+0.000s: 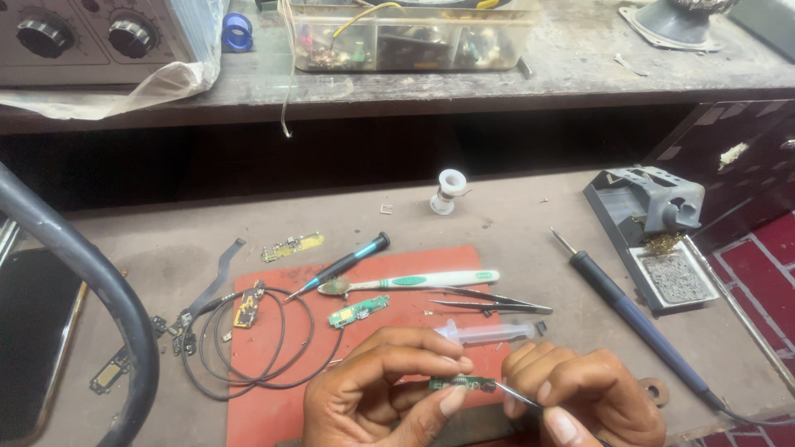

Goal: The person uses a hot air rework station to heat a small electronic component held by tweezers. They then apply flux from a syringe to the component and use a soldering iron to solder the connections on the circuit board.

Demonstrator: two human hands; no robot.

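Green circuit board (pixel 461 383) | pinched, left hand (pixel 381 393) | right hand (pixel 584 397): thin probe (pixel 517 398)

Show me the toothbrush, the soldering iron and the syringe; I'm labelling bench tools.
toothbrush (pixel 422 281): head view, on the white and green handle.
soldering iron (pixel 638 324): head view, on the blue grip.
syringe (pixel 489 333): head view, on the clear barrel.
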